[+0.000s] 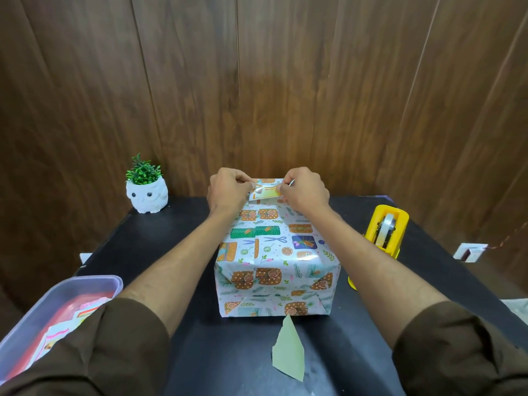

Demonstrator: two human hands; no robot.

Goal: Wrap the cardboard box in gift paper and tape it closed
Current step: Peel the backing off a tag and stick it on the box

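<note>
- The cardboard box, fully covered in gift paper (printed with parcels, scissors and orange slices), stands in the middle of the desk, its near end folded shut.
- A small label sits over the box's far top edge.
- The left hand pinches the label's left end and the right hand its right end, so the fingers of both are clamped on it.
- A green paper scrap lies just in front of the box.
- A yellow tape dispenser stands to the right, an owl planter far left, and a plastic tray of papers near left.

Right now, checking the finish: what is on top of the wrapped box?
A small label at the far edge of the box, pinched by the left hand and right hand. The hands cover its ends.
</note>
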